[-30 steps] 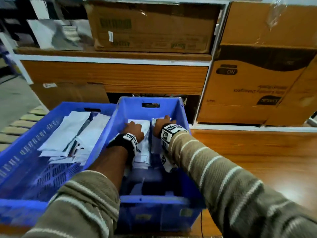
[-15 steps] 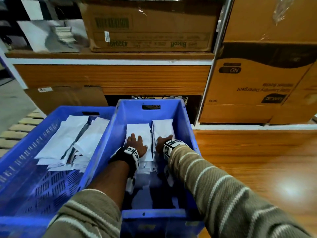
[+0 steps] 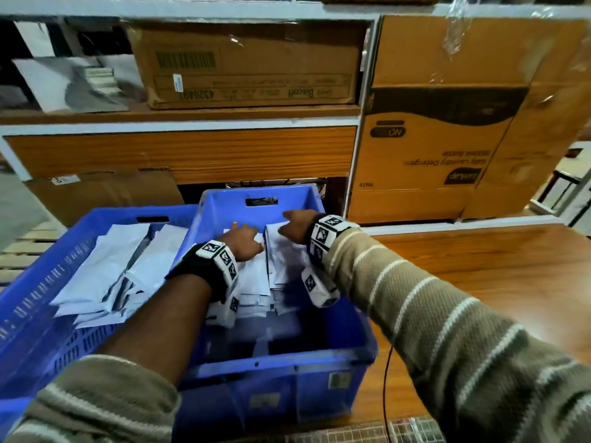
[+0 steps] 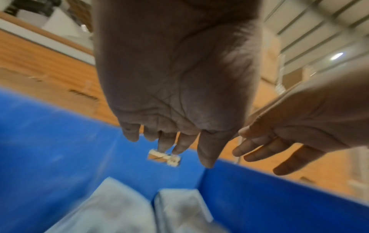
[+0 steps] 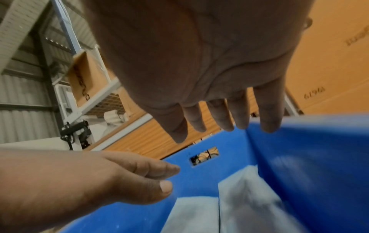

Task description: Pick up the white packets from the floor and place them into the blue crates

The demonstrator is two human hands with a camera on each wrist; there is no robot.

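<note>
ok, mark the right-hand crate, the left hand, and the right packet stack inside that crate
right-hand blue crate [image 3: 289, 367]: head view, near rim.
left hand [image 3: 244, 243]: head view, back of hand.
right packet stack [image 5: 249, 209]: right wrist view, top packet.

Upside-down print "Biscoff" and "432049" on the shelf carton [image 3: 246, 63]; "Laundry Detergent", "NO" and "19679" inverted on the big carton [image 3: 441, 129] at right (smaller lines too blurred); "19679" again in the right wrist view [image 5: 314, 93]

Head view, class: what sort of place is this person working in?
Most likely a warehouse or stockroom. Metal shelving holds large printed cardboard cartons, and two blue crates stand in front of it with white packets stacked inside.
</note>
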